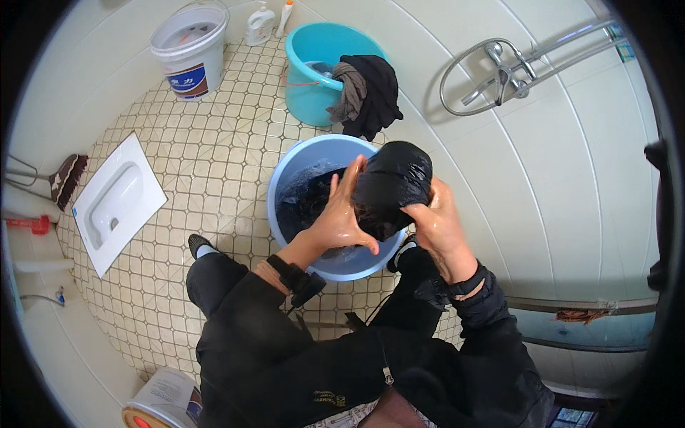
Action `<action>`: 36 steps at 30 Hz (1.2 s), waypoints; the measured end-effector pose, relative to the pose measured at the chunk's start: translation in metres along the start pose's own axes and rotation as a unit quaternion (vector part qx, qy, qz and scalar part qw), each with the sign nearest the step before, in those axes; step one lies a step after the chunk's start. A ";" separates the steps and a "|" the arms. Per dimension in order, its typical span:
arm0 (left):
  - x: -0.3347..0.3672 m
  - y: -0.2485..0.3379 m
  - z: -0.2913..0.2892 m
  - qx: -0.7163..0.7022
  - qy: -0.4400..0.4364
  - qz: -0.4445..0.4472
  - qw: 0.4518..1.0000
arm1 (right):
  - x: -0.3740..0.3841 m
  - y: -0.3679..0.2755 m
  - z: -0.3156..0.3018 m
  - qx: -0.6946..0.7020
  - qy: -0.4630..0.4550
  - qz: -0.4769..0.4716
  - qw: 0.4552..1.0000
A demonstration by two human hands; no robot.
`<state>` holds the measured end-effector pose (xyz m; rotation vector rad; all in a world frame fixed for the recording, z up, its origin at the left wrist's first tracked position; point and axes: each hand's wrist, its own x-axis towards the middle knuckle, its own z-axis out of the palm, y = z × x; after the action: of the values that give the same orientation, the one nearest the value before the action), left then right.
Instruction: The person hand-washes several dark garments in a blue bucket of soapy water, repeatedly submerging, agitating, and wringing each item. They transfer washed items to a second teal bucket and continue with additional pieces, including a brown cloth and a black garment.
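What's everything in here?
Round plastic basin: one, blue, centre
Wet cloth: uncounted, black, inside basin
Bundled wet cloth: one, black, above basin
Plastic bucket: one, turquoise, beyond basin
Draped cloth: uncounted, black and grey-brown, bucket rim
Printed plastic pails: two, white, left
Plastic bottles: two, white, far wall
Ceramic squat toilet: one, white, left
Bristled broom: one, brown, left
Metal shower mixer: one, silver, right
Floor tiles: many, cream, underfoot
Bare hands: two, wet, at bundle

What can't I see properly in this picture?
Head view:
- Bottom of pale-blue round plastic basin: covered by wet black cloth.
- Most fingertips of right hand: behind shiny black bundle.
- Inside of turquoise plastic bucket: partly covered by draped dark clothes.
- Lower-left white plastic bucket: cut off by picture's edge.
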<state>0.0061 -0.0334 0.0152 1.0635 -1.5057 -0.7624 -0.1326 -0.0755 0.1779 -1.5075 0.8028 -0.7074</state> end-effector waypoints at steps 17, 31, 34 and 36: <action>-0.017 -0.025 -0.002 -0.581 -0.115 -0.291 0.752 | 0.086 0.086 -0.039 0.215 -0.290 0.068 0.930; -0.011 -0.003 0.038 -0.441 -0.016 -0.398 0.804 | 0.076 0.141 -0.012 -0.413 -0.058 0.088 0.905; -0.016 -0.005 0.047 -0.219 -0.002 -0.389 0.895 | 0.076 0.159 -0.005 -0.421 -0.046 0.070 0.903; -0.019 -0.006 0.047 -0.012 -0.010 -0.393 0.919 | 0.077 0.152 -0.004 -0.426 -0.033 0.138 0.894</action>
<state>-0.0384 -0.0220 -0.0079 1.6703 -1.0478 -1.3337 -0.1044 -0.1458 0.0254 -2.1089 1.3424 -0.0538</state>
